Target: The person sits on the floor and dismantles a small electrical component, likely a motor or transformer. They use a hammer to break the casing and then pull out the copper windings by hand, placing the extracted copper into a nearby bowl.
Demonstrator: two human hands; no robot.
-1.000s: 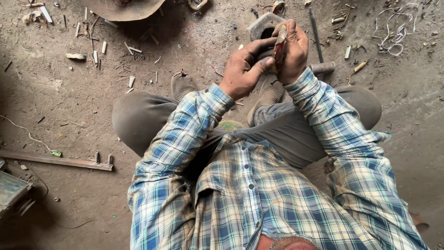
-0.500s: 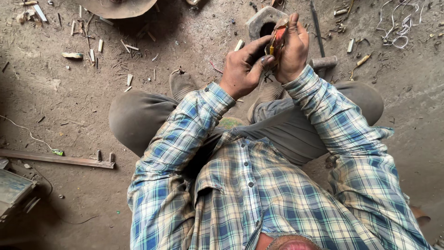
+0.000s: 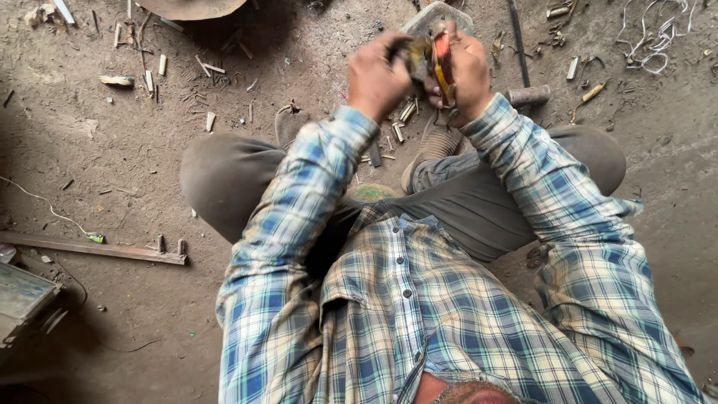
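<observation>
Orange-yellow part [image 3: 442, 63] (both hands [image 3: 378, 75] gripping).

Hands: two, a left hand [image 3: 378, 71] and a right hand [image 3: 471, 71], both closed on one small orange-and-yellow part [image 3: 441, 60]. Left of the hands: one wood strip [image 3: 93, 248] and one metal box [image 3: 21, 293] on the floor [image 3: 149, 164]. Right of the hands: one wire tangle [image 3: 652, 37], one short cylinder [image 3: 528, 95]. Small scattered offcuts: too many to count.

The shirt [image 3: 419, 314] is plaid in blue, cream and green; the trousers [image 3: 479, 202] are grey-brown. The held tool [image 3: 441, 63] shows orange and yellow; the floor [image 3: 112, 150] is dusty brown.
</observation>
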